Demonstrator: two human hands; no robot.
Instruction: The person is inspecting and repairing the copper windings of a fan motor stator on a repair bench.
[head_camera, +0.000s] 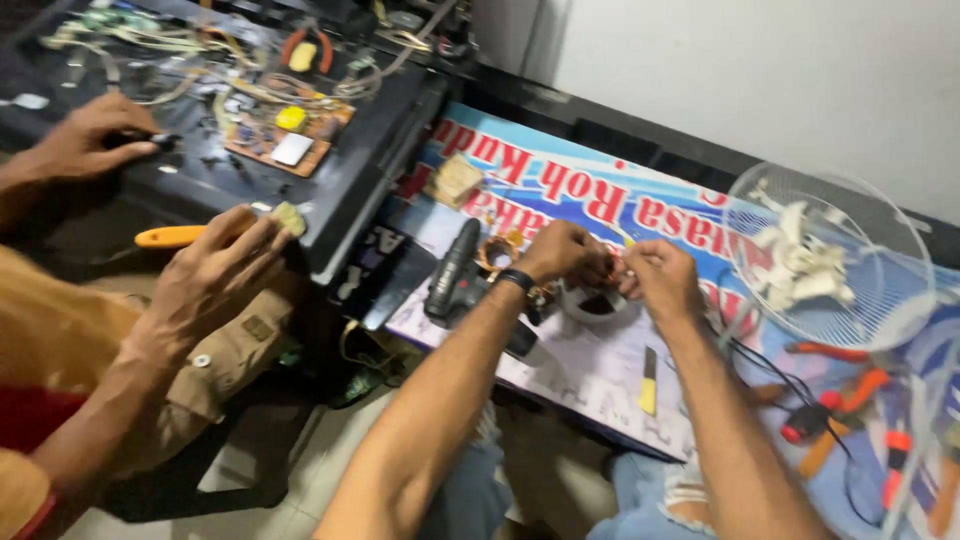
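My left hand (560, 252), with a dark band on its wrist, and my right hand (660, 280) meet over a small round motor part with copper windings (592, 300) on a printed banner sheet (560, 180). Both hands have their fingers closed on it, and what lies between the fingertips is blurred. A black cordless drill (452, 272) lies just left of my left hand. A yellow-handled knife (648, 382) lies on the sheet below my hands.
At left, another person's hands (215, 275) hold an orange-handled tool (170, 236) beside a black panel with a circuit board (285, 135) and wires. A white fan guard (830, 255) stands at right, with orange-handled pliers and screwdrivers (845, 410) near it.
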